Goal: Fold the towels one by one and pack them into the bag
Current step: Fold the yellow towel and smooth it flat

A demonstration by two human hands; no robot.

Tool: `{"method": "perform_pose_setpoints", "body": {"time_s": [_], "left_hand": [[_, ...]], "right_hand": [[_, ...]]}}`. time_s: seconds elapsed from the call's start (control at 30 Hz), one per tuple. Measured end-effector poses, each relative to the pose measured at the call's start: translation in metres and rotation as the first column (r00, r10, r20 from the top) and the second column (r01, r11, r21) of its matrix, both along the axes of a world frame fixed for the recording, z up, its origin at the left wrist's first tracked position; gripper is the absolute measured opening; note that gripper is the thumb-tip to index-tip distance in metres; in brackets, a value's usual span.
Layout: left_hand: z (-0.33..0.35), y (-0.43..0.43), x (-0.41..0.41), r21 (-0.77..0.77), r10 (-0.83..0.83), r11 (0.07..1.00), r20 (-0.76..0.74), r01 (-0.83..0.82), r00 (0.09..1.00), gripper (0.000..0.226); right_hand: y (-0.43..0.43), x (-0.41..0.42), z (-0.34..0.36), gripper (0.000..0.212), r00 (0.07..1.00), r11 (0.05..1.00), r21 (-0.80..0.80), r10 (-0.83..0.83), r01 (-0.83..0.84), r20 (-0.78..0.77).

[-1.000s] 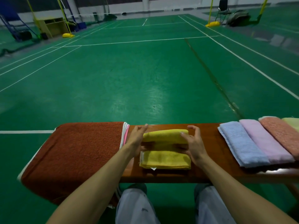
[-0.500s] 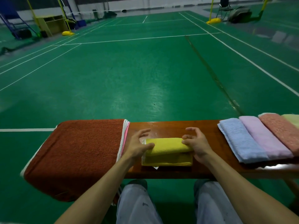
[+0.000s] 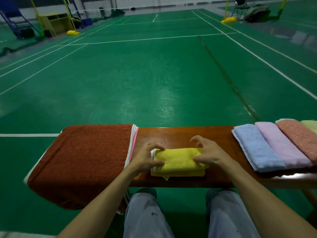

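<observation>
A small yellow towel (image 3: pixel 178 162) lies folded on the wooden bench (image 3: pixel 180 134) right in front of me. My left hand (image 3: pixel 145 157) grips its left end, thumb on the near side and fingers over the far edge. At the right end my right hand (image 3: pixel 210 152) holds the towel the same way, thumb on top. Further right on the bench lie a blue towel (image 3: pixel 255 146), a lilac towel (image 3: pixel 281 143), a salmon-pink towel (image 3: pixel 298 138) and the corner of a pale green towel (image 3: pixel 311 125), all folded side by side. No bag is in view.
A large rust-brown towel (image 3: pixel 82 160) with a white and pink edge drapes over the bench's left part. My knees (image 3: pixel 145 215) are under the near edge. Beyond lies a green court floor (image 3: pixel 154 74); yellow posts, a cabinet and a chair stand far off.
Both hands brought the yellow towel's far half over onto the near half, making it a narrower bundle. They now hold its two ends.
</observation>
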State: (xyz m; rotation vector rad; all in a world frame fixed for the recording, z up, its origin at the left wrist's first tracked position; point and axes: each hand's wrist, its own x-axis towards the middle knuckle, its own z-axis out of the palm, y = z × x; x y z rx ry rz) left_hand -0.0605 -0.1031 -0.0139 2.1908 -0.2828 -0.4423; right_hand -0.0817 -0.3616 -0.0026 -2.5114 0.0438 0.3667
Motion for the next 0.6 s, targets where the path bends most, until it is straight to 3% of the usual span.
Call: {"method": "perform_pose_setpoints", "body": {"time_s": [0.07,0.13,0.17,0.3,0.37,0.43,0.5,0.6], "left_hand": [[0.002,-0.002,0.001,0.017,0.003,1.0,-0.001,-0.003,1.0,0.042],[0.003,-0.003,0.002,0.03,0.006,1.0,-0.001,-0.006,1.0,0.041],[0.004,-0.003,0.003,0.033,0.004,0.999,-0.003,-0.004,1.0,0.041],[0.012,-0.007,0.007,0.119,-0.041,0.992,-0.036,0.045,0.999,0.041],[0.016,-0.013,0.012,0.324,-0.091,0.943,0.043,0.072,0.995,0.04],[0.015,-0.026,0.013,0.454,-0.119,0.891,0.215,0.009,0.969,0.041],[0.006,-0.043,0.009,0.421,-0.176,0.907,0.395,-0.007,0.902,0.042],[-0.018,-0.061,-0.005,0.442,-0.386,0.88,0.445,0.177,0.808,0.059]], "right_hand": [[-0.002,0.003,0.005,0.057,0.993,0.998,-0.058,-0.027,0.034,0.118],[0.004,0.005,0.007,0.05,0.968,0.994,0.095,-0.067,0.046,0.241],[0.009,0.005,0.004,0.05,0.968,0.995,0.097,-0.038,0.014,0.247],[0.037,-0.012,-0.022,0.065,0.992,0.973,-0.205,0.119,-0.106,0.051],[0.041,-0.022,-0.034,0.096,0.987,0.96,-0.263,0.126,-0.096,0.098],[0.041,-0.023,-0.04,0.119,0.981,0.944,-0.321,0.127,-0.074,0.148],[0.041,-0.022,-0.042,0.124,0.977,0.935,-0.35,0.124,-0.058,0.171],[0.041,-0.023,-0.042,0.134,0.975,0.921,-0.383,0.151,-0.079,0.162]]}}
